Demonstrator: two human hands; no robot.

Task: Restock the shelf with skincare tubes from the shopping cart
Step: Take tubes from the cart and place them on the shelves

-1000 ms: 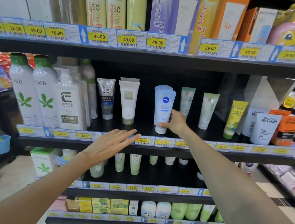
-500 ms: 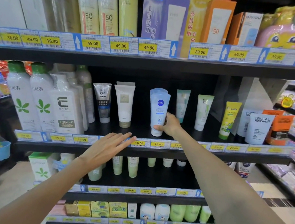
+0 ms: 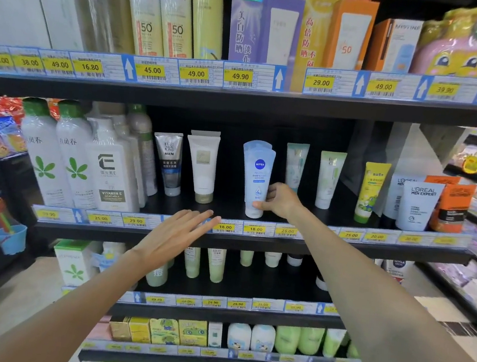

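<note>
A pale blue Nivea tube point(image 3: 257, 177) stands cap-down on the middle shelf point(image 3: 254, 240), with a second like tube just behind it. My right hand point(image 3: 278, 199) grips the lower right side of the front tube, thumb across its cap end. My left hand point(image 3: 178, 235) hovers flat and open in front of the shelf's price rail, below and left of the tube, holding nothing. Other tubes stand along the same shelf: a grey men's tube point(image 3: 169, 161), a white tube point(image 3: 203, 164), two pale green ones point(image 3: 329, 178). The shopping cart is out of sight.
White bottles with green leaf prints point(image 3: 45, 154) fill the shelf's left end; L'Oreal tubes point(image 3: 419, 204) and an orange tube stand at the right. Sunscreen sprays and boxes sit on the shelf above point(image 3: 242, 94). Lower shelves hold green tubes and small boxes. Another shelving unit stands to the right.
My right hand has stayed on the Nivea tube, which now stands a little more upright on the shelf. My left hand has held its place by the price rail.
</note>
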